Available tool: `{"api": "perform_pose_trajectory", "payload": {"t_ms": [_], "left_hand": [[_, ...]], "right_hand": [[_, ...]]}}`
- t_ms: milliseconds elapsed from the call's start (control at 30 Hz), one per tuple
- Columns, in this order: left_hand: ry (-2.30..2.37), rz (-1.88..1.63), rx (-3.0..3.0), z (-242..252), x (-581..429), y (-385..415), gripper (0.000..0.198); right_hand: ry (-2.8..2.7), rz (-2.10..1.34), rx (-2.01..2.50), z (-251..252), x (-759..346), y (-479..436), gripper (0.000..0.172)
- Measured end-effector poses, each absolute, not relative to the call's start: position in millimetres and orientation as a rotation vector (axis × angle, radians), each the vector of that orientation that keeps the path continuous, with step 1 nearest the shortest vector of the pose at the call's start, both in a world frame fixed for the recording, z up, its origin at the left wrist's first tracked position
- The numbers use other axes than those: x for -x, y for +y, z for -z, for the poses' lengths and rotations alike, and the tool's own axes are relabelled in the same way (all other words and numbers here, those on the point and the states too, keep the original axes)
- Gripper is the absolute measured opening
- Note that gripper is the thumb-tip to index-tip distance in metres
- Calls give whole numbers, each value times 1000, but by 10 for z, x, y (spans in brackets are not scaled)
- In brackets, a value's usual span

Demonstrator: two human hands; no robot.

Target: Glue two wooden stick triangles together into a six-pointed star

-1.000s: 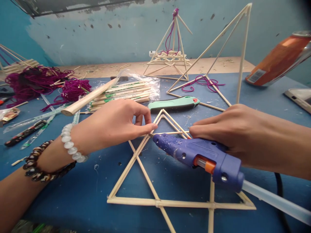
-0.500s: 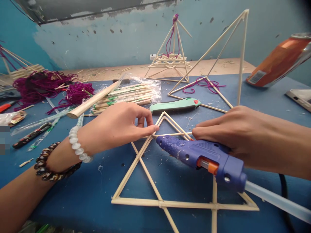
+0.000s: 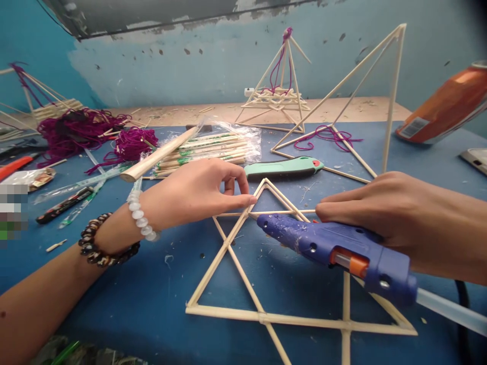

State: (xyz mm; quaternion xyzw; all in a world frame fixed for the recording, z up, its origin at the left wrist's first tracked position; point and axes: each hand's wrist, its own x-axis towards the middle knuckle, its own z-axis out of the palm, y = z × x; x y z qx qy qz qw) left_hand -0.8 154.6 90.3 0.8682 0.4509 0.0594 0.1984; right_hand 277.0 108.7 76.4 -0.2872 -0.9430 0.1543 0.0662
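Note:
A star-shaped frame of thin wooden sticks (image 3: 304, 321) lies on the blue table. My left hand (image 3: 213, 187) pinches it between thumb and fingers just below its far point. My right hand (image 3: 388, 218) is closed around a blue hot glue gun (image 3: 297, 235), though its grip side is mostly hidden behind the gun. The nozzle points left and meets a crossing of sticks right under my left thumb. Out of the gun's back end runs a translucent glue stick (image 3: 449, 306). Part of the frame's right side is covered by the gun.
Behind the frame lie a green utility knife (image 3: 283, 168), a bag of sticks (image 3: 213, 147) and a thick wooden rod (image 3: 160, 154). Stick pyramids (image 3: 391, 101) stand farther back. Purple yarn (image 3: 76, 134) and a black marker (image 3: 63, 205) are left; an orange can (image 3: 441, 109) leans right.
The whole scene sits slightly farther right in the picture. Both hands keep their holds, and the glue gun's nozzle stays at the same stick crossing.

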Motion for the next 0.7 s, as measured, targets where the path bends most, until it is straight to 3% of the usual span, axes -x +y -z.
{"api": "perform_pose_trajectory", "payload": {"t_ms": [467, 700], "left_hand": [[1118, -480, -2717, -798, 427, 1116, 21], [934, -455, -2794, -672, 516, 1039, 27]], "right_hand": [[-2803, -809, 1137, -998, -2649, 1188, 44], [-2849, -807, 1340, -1188, -2529, 1227, 37]]}}
